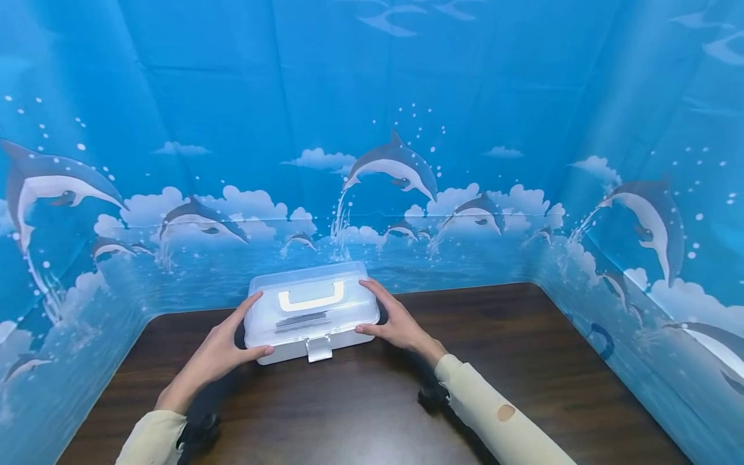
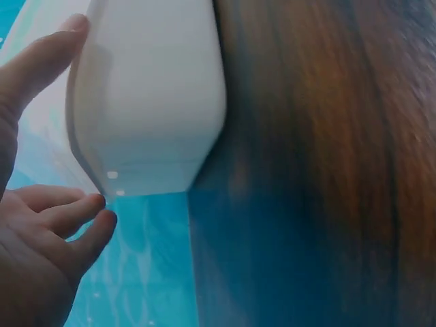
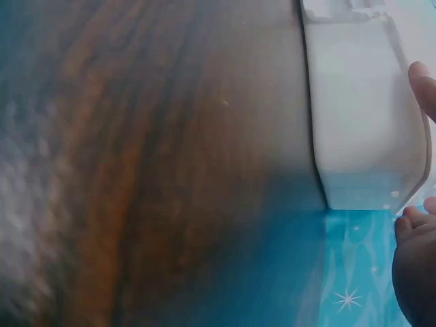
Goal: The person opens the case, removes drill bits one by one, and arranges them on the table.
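Observation:
A translucent white plastic storage box sits on the table with its lid lowered. On top lies a white carrying handle, and a clear latch sticks out at the front. Something dark and flat shows blurrily through the lid. My left hand grips the box's left end, thumb at the front edge and fingers toward the back. At the opposite end my right hand grips likewise, its thumb near the front corner. The wrist views show the box's pale side and front wall beside the thumbs.
The dark brown wooden table extends in front of the box and to both sides. A blue curtain printed with dolphins and clouds rises along the table's back and sides, close behind the box. Dark straps sit at the wrists.

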Tool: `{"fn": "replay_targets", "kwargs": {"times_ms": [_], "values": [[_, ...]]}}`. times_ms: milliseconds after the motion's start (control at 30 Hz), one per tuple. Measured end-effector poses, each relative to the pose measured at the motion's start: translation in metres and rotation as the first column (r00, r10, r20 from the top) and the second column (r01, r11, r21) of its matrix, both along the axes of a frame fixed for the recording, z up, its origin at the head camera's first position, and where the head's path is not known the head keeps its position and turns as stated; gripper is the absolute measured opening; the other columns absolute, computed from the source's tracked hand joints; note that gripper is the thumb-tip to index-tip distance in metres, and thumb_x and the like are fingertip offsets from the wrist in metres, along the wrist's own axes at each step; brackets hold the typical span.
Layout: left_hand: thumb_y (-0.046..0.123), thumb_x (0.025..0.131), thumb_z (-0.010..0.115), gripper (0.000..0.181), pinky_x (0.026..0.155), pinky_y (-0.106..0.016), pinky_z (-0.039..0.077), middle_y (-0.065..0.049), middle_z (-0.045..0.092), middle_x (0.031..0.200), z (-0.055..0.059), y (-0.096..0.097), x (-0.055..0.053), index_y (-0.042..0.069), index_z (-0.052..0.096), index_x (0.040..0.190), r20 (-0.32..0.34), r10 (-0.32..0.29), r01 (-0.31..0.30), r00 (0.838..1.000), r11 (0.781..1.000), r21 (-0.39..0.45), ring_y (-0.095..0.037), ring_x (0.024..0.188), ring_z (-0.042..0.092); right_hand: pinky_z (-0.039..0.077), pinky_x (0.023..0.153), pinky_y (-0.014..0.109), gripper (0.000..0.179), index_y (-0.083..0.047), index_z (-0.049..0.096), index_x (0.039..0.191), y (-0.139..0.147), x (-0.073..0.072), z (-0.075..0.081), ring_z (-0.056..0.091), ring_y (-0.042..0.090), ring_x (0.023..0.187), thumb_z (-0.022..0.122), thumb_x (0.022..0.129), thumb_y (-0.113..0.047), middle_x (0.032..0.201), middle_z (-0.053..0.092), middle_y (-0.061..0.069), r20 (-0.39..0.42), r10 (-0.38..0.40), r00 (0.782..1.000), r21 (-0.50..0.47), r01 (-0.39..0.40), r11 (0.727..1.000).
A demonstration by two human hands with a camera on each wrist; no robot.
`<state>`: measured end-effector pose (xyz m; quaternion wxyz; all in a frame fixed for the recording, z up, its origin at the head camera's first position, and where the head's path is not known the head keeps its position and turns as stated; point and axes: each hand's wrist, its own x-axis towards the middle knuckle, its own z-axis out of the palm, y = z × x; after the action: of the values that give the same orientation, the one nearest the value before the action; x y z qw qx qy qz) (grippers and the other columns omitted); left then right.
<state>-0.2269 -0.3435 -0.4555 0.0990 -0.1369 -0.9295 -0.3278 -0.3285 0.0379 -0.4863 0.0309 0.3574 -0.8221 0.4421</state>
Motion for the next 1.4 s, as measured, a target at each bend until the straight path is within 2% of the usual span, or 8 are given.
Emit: {"fn": "replay_targets", "kwargs": {"times_ms": [300,667,767,933,1000,1200,1300,1400], "values": [[0.033,0.077,0.092,0.113,0.092,-0.063,0.048,-0.031,0.025,0.159,0.005,-0.009,0.009,0.025,0.022,0.165,0.033,-0.024,0.022,0.999,0.999,0.050,-0.058,0.128,0.045,0.031,0.115,0.049,0.093,-0.043,0.032,0.159,-0.008,0.003,-0.003,0.027,0.011,0.148,0.085,0.083,-0.042,0.164,0.028,-0.011,-0.004,-0.004,1.000,-0.033,0.003,0.999],[0.039,0.077,0.091,0.110,0.090,-0.062,0.051,-0.031,0.027,0.159,0.014,-0.009,0.013,0.022,0.026,0.164,0.088,-0.034,0.029,0.996,0.998,0.050,-0.056,0.130,0.045,0.042,0.108,0.050,0.096,-0.038,0.037,0.158,-0.003,0.012,-0.003,0.041,0.020,0.142,0.089,0.078,-0.044,0.160,0.037,-0.008,0.008,-0.026,1.000,-0.043,0.026,0.999],[0.045,0.078,0.089,0.109,0.091,-0.061,0.051,-0.030,0.027,0.160,0.021,-0.009,0.012,0.022,0.025,0.164,0.101,-0.038,0.033,0.994,0.998,0.054,-0.055,0.132,0.044,0.044,0.106,0.046,0.096,-0.033,0.036,0.160,-0.001,0.012,0.005,0.042,0.023,0.142,0.089,0.079,-0.040,0.162,0.034,-0.005,0.005,0.004,1.000,-0.048,-0.004,0.999],[0.046,0.082,0.085,0.108,0.095,-0.057,0.048,-0.026,0.023,0.162,0.033,-0.009,0.010,0.023,0.020,0.165,0.117,-0.048,0.041,0.992,0.997,0.067,-0.051,0.136,0.041,0.040,0.108,0.047,0.093,-0.014,0.037,0.159,0.005,0.007,0.024,0.026,0.029,0.150,0.088,0.083,-0.022,0.168,0.016,0.009,-0.035,0.115,0.993,-0.091,-0.118,0.989],[0.044,0.084,0.085,0.108,0.097,-0.056,0.046,-0.026,0.022,0.163,0.037,-0.009,0.011,0.023,0.017,0.165,0.122,-0.052,0.041,0.991,0.995,0.090,-0.051,0.137,0.040,0.041,0.108,0.046,0.089,-0.012,0.038,0.158,0.009,0.006,0.032,0.026,0.027,0.150,0.087,0.083,-0.019,0.168,0.016,0.009,-0.054,0.136,0.989,-0.077,-0.140,0.987],[0.043,0.090,0.080,0.104,0.099,-0.064,0.042,-0.023,0.016,0.165,0.039,-0.009,0.011,0.033,0.008,0.165,0.156,-0.022,-0.004,0.988,0.986,0.166,-0.053,0.140,0.034,0.050,0.099,0.046,0.086,-0.013,0.038,0.158,0.022,0.010,0.055,0.051,0.027,0.135,0.084,0.087,-0.031,0.162,0.032,0.002,-0.097,0.115,0.989,0.014,-0.114,0.993],[0.043,0.095,0.074,0.096,0.099,-0.070,0.040,-0.020,0.011,0.167,0.040,-0.008,0.008,0.040,0.007,0.164,0.160,-0.001,-0.029,0.987,0.982,0.185,-0.055,0.141,0.032,0.052,0.096,0.049,0.085,-0.017,0.037,0.159,0.023,0.009,0.063,0.058,0.028,0.127,0.082,0.089,-0.036,0.159,0.038,0.002,-0.109,0.076,0.991,0.015,-0.075,0.997],[0.041,0.098,0.070,0.090,0.098,-0.073,0.038,-0.021,0.014,0.166,0.039,-0.008,0.005,0.045,0.007,0.163,0.141,-0.003,-0.023,0.990,0.983,0.182,-0.055,0.138,0.035,0.054,0.092,0.051,0.082,-0.024,0.038,0.159,0.023,0.009,0.067,0.061,0.027,0.121,0.079,0.090,-0.041,0.154,0.045,0.002,-0.085,0.021,0.996,-0.006,-0.021,1.000]]}}
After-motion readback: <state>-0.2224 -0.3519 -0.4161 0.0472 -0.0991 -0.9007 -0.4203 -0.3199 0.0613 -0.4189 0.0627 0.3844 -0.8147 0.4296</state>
